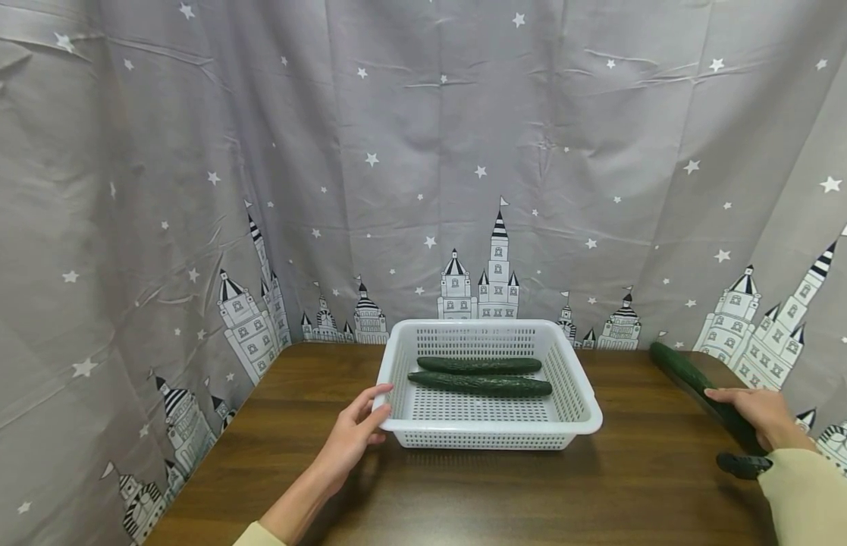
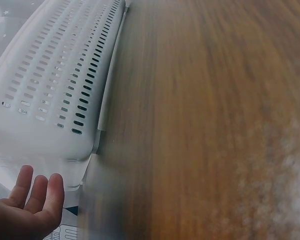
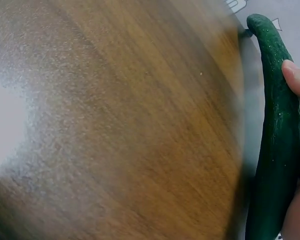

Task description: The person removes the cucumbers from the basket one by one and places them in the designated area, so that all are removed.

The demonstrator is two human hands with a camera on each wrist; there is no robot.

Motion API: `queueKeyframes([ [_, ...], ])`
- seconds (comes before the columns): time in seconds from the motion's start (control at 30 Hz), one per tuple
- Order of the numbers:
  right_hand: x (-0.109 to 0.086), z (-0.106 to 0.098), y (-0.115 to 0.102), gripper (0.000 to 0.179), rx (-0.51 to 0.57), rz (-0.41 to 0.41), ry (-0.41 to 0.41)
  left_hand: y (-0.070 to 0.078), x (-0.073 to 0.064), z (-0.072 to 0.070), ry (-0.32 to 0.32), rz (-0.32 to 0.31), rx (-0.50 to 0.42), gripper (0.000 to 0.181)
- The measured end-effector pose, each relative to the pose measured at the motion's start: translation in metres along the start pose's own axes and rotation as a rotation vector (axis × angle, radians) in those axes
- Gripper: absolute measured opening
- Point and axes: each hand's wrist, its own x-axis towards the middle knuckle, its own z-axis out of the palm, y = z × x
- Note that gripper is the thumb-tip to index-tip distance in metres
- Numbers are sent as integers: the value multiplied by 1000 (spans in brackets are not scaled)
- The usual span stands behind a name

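A white perforated plastic basket point(image 1: 490, 437) stands on the wooden table. Two dark green cucumbers lie crosswise inside it, the rear cucumber point(image 1: 479, 366) just behind the front cucumber point(image 1: 481, 384). At the basket's left front corner my left hand point(image 1: 355, 432) holds the rim by its fingertips. The left wrist view has several of its fingers point(image 2: 54, 200) extended below the basket's edge. Far to the right, my right hand point(image 1: 760, 413) grips a third cucumber point(image 3: 277, 130), thumb on one side and fingers on the other. Whether this cucumber touches the table is unclear.
The brown wooden table point(image 1: 641, 485) reaches back to a grey curtain point(image 1: 396, 189) printed with stars and castles, which also hangs along both sides. A black device point(image 1: 744, 465) sits at the right wrist, beside the sleeve point(image 1: 805, 493).
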Motion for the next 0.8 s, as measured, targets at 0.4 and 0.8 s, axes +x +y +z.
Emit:
queueKeyframes([
  [0.4, 1, 5, 3, 67, 17, -17, 54, 0, 0, 1, 6, 3, -8, 43],
  [0.8, 1, 8, -2, 75, -129, -76, 11, -1, 1, 1, 7, 1, -4, 44],
])
